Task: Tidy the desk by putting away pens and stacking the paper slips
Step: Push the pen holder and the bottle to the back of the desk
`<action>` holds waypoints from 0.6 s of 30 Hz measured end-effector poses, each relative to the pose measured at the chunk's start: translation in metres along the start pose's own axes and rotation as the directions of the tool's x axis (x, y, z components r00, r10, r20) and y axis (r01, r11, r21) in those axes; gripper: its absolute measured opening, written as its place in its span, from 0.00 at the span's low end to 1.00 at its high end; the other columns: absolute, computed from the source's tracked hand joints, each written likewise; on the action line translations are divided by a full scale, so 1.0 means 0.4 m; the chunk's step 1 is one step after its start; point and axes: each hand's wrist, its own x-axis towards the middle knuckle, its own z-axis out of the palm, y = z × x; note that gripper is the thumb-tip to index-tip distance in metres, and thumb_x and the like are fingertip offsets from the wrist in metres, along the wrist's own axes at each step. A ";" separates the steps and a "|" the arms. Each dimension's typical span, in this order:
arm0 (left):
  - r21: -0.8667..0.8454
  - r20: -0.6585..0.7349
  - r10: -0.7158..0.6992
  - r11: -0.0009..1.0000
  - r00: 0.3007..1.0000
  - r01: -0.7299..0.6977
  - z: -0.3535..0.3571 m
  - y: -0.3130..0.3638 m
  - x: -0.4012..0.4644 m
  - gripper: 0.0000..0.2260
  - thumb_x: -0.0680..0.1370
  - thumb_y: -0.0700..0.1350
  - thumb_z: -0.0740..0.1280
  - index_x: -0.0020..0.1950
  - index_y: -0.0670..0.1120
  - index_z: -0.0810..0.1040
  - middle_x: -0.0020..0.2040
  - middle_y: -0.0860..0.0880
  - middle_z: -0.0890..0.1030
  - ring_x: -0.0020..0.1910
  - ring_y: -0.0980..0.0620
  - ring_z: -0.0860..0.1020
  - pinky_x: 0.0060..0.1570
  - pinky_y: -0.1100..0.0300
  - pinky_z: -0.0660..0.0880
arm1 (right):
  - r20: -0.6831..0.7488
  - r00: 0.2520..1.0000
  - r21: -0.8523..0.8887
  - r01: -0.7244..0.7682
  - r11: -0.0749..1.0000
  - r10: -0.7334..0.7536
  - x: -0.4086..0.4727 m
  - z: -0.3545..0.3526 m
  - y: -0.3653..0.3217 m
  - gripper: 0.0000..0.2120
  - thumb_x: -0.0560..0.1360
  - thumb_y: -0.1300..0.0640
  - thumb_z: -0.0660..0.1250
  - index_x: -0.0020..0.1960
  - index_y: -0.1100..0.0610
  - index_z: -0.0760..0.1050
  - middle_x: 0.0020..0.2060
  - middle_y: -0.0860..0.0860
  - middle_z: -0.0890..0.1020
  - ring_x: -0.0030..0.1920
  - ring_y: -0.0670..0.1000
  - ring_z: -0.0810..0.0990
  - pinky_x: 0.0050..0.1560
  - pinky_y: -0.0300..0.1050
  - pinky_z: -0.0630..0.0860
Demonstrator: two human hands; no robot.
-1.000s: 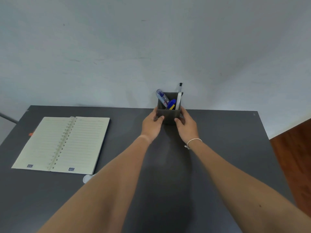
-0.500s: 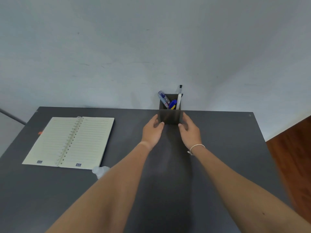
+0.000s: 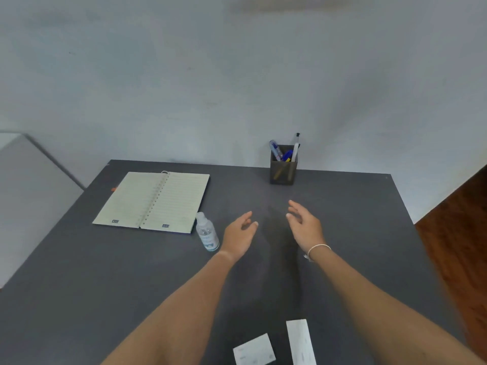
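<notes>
both hands are empty and hovering mid counter (image 3: 355, 219), left hand (image 3: 238, 237) and right hand (image 3: 305, 227) with fingers loosely spread, palms facing each other. the pen holder (image 3: 283, 171) sits at the far edge by the wall with pens (image 3: 286, 154) sticking up out of it. two paper slips (image 3: 254, 350) lie apart at the near edge. an open notebook (image 3: 155, 201) is off to the left with a small bottle (image 3: 207, 233) just beside it.

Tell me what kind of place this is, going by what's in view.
Probably a home or office study corner: a dark desk pushed against a plain wall, with an open spiral notebook, a pen holder full of pens, and paper slips at the near edge.
</notes>
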 end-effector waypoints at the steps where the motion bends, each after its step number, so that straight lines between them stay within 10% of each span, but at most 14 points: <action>1: 0.005 0.009 -0.006 1.000 1.000 0.006 -0.010 -0.017 -0.021 0.19 0.77 0.42 0.64 0.69 0.44 0.71 0.66 0.42 0.75 0.65 0.50 0.74 0.69 0.56 0.67 | 0.006 1.000 0.003 0.004 1.000 -0.004 -0.017 0.013 -0.002 0.19 0.77 0.63 0.61 0.67 0.57 0.70 0.63 0.56 0.77 0.56 0.48 0.77 0.58 0.37 0.68; 12: 0.096 -0.057 0.007 0.995 0.998 -0.002 -0.193 -0.189 -0.155 0.13 0.77 0.40 0.64 0.60 0.43 0.78 0.59 0.46 0.81 0.52 0.55 0.77 0.55 0.67 0.68 | 0.156 0.988 -0.017 0.012 1.000 -0.009 -0.144 0.218 -0.053 0.20 0.76 0.61 0.65 0.67 0.54 0.71 0.63 0.54 0.77 0.59 0.50 0.77 0.57 0.37 0.69; 18: 0.440 -0.070 0.190 0.887 0.979 -0.140 -0.295 -0.263 -0.159 0.16 0.76 0.42 0.64 0.64 0.44 0.76 0.63 0.46 0.79 0.63 0.47 0.75 0.65 0.59 0.68 | 0.220 0.974 -0.095 0.073 0.993 -0.050 -0.165 0.313 -0.089 0.27 0.74 0.57 0.68 0.71 0.50 0.66 0.68 0.51 0.73 0.66 0.52 0.72 0.67 0.48 0.70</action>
